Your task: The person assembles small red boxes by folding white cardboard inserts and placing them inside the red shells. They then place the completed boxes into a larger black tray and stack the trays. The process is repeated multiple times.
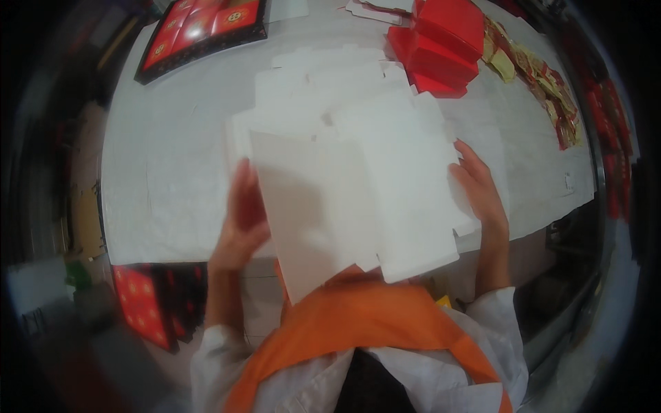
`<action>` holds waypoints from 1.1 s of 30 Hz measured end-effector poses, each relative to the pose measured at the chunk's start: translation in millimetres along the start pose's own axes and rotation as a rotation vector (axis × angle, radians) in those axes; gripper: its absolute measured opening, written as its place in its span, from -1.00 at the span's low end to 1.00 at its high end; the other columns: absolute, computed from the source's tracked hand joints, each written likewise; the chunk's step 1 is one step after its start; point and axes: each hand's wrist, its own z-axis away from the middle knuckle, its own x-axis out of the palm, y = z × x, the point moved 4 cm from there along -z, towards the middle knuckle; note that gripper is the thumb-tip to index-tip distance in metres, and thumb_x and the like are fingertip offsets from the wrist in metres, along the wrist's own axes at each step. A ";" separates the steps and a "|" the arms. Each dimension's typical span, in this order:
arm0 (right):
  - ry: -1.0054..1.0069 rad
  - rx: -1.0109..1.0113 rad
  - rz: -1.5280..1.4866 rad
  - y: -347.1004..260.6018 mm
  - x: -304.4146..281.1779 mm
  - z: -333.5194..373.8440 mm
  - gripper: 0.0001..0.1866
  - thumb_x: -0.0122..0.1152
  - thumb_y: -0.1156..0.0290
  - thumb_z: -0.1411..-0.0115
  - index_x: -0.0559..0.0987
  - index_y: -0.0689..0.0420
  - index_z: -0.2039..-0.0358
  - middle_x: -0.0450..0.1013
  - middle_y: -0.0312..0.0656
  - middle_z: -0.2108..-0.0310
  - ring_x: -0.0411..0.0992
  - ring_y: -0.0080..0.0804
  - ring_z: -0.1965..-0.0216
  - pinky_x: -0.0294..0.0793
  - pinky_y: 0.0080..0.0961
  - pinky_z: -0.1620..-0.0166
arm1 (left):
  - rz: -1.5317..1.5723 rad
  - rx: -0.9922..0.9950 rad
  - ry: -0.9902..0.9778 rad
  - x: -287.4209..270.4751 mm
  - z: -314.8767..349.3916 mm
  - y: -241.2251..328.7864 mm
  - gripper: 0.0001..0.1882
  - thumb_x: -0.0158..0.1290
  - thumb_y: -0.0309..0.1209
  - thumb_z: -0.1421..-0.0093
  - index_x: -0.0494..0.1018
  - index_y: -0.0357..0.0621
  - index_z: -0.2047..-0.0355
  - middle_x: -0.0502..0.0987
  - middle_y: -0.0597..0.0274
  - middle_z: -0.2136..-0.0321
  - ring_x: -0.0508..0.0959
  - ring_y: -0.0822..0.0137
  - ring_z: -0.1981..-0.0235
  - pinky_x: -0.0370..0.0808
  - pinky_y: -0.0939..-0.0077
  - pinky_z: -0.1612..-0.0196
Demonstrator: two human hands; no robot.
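Note:
A large white cardboard box blank with notched edges and flaps lies between my hands, plain side up. Its left panel is folded up and shaded, and the near end juts past the table edge toward my orange apron. My left hand grips along the outside of the raised panel, slightly blurred, its fingertips partly hidden. At the opposite edge, my right hand holds the cardboard with bent fingers.
The table has a white cover. Red boxes are stacked at the far right beside gold and red wrappers. A red and black decorated box sits far left. Another red patterned box stands below the near left edge.

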 end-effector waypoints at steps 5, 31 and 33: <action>-0.183 -0.098 0.072 -16.6 19.1 -9.6 -0.50 -0.07 0.52 -0.15 0.21 0.27 -0.13 0.33 -0.17 0.07 0.30 -0.52 0.11 0.25 -0.60 0.01 | -0.319 -0.123 -0.285 1.7 -42.7 -31.6 -0.05 0.20 -0.46 0.10 -0.12 -0.13 -0.25 0.09 0.02 -0.19 0.07 0.22 -0.22 0.00 0.46 -0.22; -0.627 -0.164 0.103 -43.9 103.3 -12.8 -0.59 -0.30 0.19 -0.28 0.37 0.16 0.02 0.41 -0.08 0.17 0.36 -0.30 0.15 0.29 -0.48 0.03 | -1.072 -0.659 -0.422 17.7 -22.3 -55.0 -0.61 0.17 -0.33 0.03 0.41 -0.31 0.23 0.51 0.08 0.37 0.49 0.31 0.33 0.42 0.49 0.26; -0.648 -0.140 0.105 -41.7 107.3 -6.9 -0.58 -0.30 0.19 -0.28 0.36 0.14 -0.01 0.41 -0.06 0.14 0.37 -0.26 0.12 0.29 -0.47 0.02 | -0.841 -0.756 -0.353 14.6 -13.8 -58.6 -0.60 0.15 -0.34 0.00 0.41 -0.31 0.18 0.52 0.10 0.32 0.50 0.33 0.29 0.42 0.49 0.23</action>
